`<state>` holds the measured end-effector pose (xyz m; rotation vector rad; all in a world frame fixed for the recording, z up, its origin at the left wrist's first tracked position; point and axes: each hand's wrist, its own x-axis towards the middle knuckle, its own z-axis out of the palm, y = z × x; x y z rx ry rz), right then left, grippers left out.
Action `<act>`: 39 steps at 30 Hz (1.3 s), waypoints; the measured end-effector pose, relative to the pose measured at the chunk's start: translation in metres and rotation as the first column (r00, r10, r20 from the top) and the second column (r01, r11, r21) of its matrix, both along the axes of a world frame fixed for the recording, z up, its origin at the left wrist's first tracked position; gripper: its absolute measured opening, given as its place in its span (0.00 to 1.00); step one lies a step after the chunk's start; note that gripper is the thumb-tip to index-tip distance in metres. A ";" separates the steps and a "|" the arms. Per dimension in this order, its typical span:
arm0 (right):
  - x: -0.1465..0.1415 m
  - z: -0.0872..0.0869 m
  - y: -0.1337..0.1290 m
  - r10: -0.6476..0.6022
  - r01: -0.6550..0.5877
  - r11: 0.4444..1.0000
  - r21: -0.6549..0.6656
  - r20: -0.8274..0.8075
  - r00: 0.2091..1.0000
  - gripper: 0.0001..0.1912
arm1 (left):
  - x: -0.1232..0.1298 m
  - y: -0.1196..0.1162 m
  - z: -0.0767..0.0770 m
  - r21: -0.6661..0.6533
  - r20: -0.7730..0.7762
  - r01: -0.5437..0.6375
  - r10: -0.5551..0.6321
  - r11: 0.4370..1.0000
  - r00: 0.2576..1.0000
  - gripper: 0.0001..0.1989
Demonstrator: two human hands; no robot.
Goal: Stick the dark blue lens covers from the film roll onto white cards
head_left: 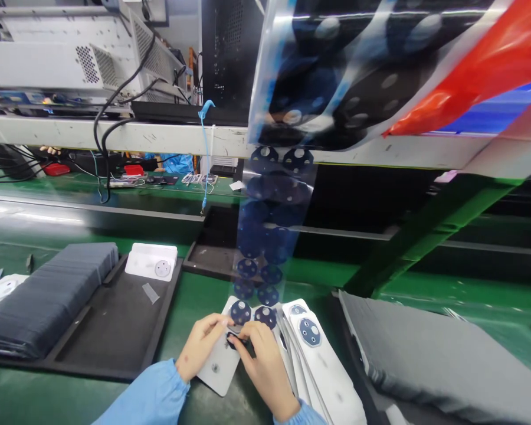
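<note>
White and flat, a panel lies between the two hands on the green counter. The right hand pinches a small black piece over it. The left hand's fingertips stand close together by its far left edge; whether they grip is unclear. Beyond hangs a clear strip of dark discs. Stacked white panels lie right, a black tray left.

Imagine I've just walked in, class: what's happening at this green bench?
A person in blue sleeves is working over a white panel. The right hand touches a small dark piece at the panel's upper part, and the left hand is close beside it. Clear film bearing dark discs hangs just beyond; overlapping white panels lie to the right.
</note>
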<state>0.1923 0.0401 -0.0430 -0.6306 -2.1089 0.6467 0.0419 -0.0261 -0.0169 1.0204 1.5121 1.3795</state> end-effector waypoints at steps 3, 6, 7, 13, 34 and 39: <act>-0.002 -0.002 -0.003 0.114 -0.112 0.986 -0.121 0.009 0.993 0.04 | -0.003 0.005 -0.007 -0.018 -0.001 -0.096 0.096 0.995 0.995 0.19; -0.002 0.004 -0.006 0.194 -0.189 0.934 -0.302 -0.014 0.981 0.15 | -0.008 0.007 -0.013 0.011 -0.016 -0.198 0.199 0.980 0.980 0.18; -0.002 0.008 -0.006 0.228 -0.218 0.909 -0.356 -0.014 0.974 0.14 | -0.009 0.007 -0.014 0.019 -0.015 -0.234 0.234 0.972 0.972 0.18; 0.005 0.027 0.003 0.278 -0.335 0.720 -0.608 -0.189 0.942 0.07 | -0.017 0.003 -0.014 0.109 0.020 -0.500 0.501 0.859 0.865 0.18; 0.007 0.024 0.008 -0.163 -0.242 0.601 -0.762 -0.413 0.896 0.16 | 0.023 -0.011 0.009 0.007 0.216 0.006 -0.008 1.000 0.976 0.31; 0.005 0.021 0.006 -0.181 -0.126 0.672 -0.730 -0.326 0.928 0.17 | 0.027 -0.012 0.007 0.041 0.295 0.096 -0.104 0.995 0.950 0.29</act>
